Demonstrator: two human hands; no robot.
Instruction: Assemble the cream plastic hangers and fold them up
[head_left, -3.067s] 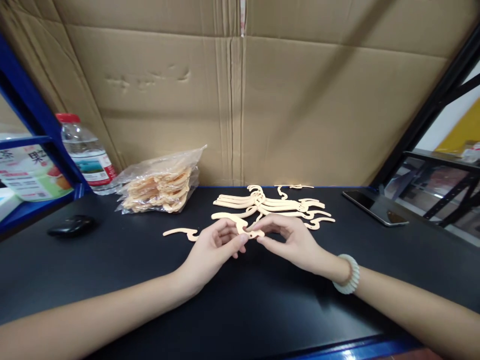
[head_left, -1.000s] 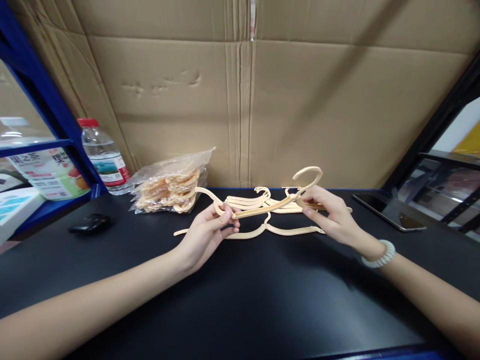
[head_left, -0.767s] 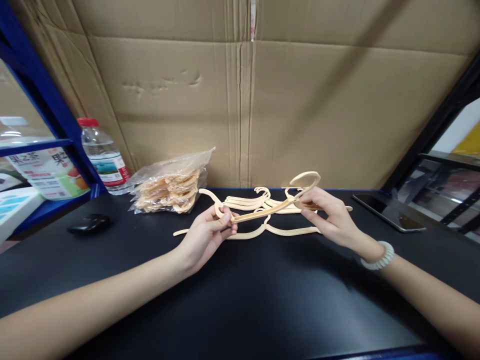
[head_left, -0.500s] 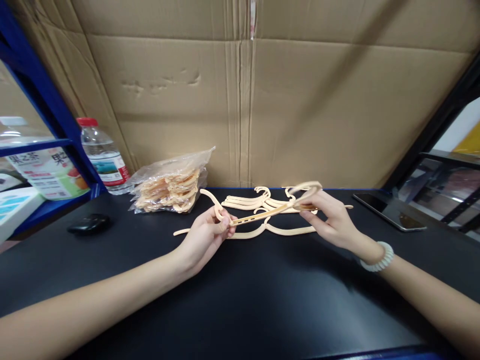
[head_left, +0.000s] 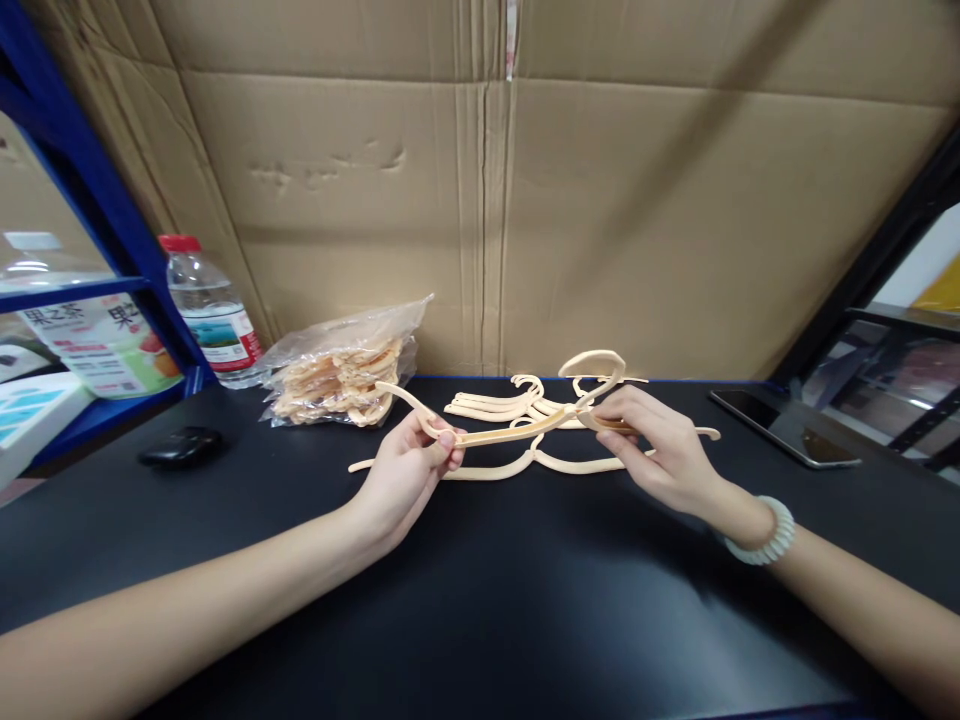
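Held up between both hands is a cream plastic clothes hanger (head_left: 510, 435), its hook curling up near the right. My left hand (head_left: 405, 470) pinches it toward its left end, where a curved arm sticks up and left. My right hand (head_left: 667, 445) grips it just right of the hook, fingers closed; part of the hanger is hidden behind them. Below and behind it another hanger (head_left: 487, 472) lies on the black table. Farther back, several hangers (head_left: 491, 404) lie stacked together, partly covered by the held one.
A clear plastic bag (head_left: 337, 375) of cream parts lies at the back left, beside a water bottle (head_left: 217, 320). A black mouse (head_left: 180, 447) rests on the left. At the right is a phone (head_left: 780, 427). Cardboard (head_left: 337, 220) stands behind the table (head_left: 480, 600).
The held hanger has turned in my hands, so its hook now stands up more openly and its left arm reaches farther left. My right hand has shifted slightly right and down.
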